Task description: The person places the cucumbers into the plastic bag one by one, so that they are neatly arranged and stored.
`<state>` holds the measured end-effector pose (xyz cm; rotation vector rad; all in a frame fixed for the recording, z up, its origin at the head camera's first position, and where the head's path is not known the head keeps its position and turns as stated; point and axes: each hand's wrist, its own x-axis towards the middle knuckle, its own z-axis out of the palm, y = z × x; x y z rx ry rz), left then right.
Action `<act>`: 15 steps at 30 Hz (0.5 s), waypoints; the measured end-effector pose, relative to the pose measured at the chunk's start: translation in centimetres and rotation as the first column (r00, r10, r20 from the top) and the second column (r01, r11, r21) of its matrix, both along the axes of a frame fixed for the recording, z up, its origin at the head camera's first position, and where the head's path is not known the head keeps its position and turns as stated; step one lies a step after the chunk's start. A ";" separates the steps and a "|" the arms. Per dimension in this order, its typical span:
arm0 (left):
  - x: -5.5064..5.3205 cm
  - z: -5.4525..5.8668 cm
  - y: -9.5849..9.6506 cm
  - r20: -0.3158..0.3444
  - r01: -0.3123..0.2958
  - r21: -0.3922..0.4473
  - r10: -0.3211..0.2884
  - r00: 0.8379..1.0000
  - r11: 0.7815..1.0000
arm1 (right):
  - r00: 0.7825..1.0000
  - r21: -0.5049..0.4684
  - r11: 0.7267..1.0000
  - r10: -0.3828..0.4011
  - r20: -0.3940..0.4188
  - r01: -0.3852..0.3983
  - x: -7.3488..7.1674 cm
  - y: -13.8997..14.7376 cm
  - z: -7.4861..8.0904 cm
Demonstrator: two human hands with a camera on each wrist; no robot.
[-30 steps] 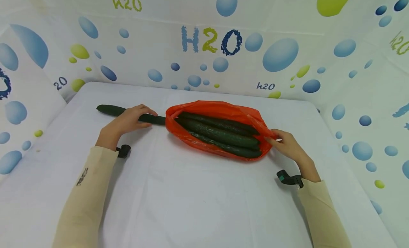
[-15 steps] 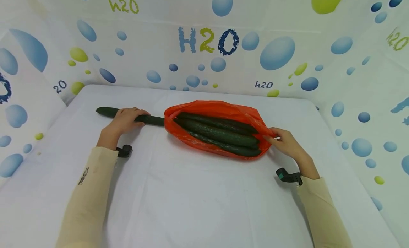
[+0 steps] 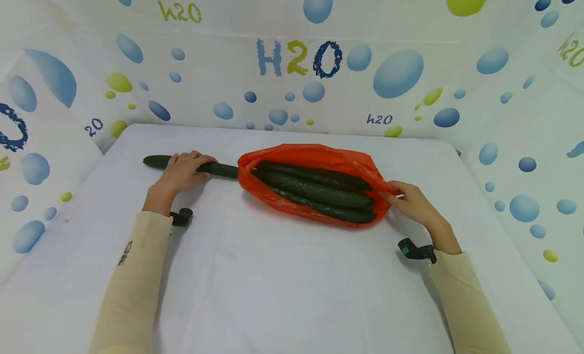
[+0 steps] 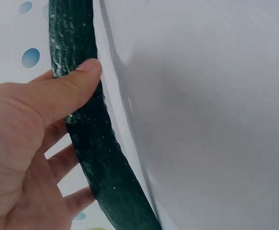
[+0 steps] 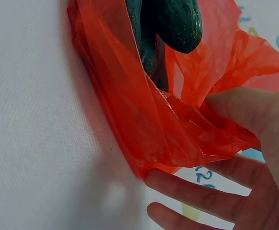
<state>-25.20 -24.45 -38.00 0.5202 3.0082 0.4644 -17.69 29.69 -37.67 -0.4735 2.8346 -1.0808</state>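
Observation:
A long dark green cucumber [image 3: 222,169] lies on the white table, left of an orange-red plastic bag [image 3: 301,154]. My left hand [image 3: 184,170] grips this cucumber around its middle; in the left wrist view the thumb [image 4: 67,91] lies over the cucumber [image 4: 101,158] and the fingers curl under it. The cucumber's right end touches the bag's mouth. Several more cucumbers [image 3: 315,191] lie lengthwise inside the bag. My right hand [image 3: 409,198] pinches the bag's right edge, with the thumb [image 5: 247,112] on top of the bag plastic [image 5: 144,120].
The table [image 3: 292,283] is covered with a white cloth. Walls [image 3: 401,75] printed with blue and green bubbles close it in at the back, left and right. Black wrist mounts [image 3: 181,217] [image 3: 417,251] sit on both sleeves.
My left hand's fingers have drawn in and closed around the loose cucumber. My right hand and the bag have stayed where they were.

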 end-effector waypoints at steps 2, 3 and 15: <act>0.1 0.1 0.0 -0.009 -0.010 -0.003 0.010 1.000 1.000 | 1.000 0.001 1.000 0.005 0.011 -0.005 0.0 0.0 0.1; 0.1 0.2 -0.1 -0.014 -0.014 -0.006 0.013 1.000 1.000 | 1.000 0.002 1.000 0.005 0.014 -0.005 0.0 0.0 0.1; 0.3 0.6 -0.5 -0.067 -0.018 0.002 0.019 0.998 1.000 | 1.000 0.002 1.000 0.014 0.004 -0.014 0.0 0.2 0.2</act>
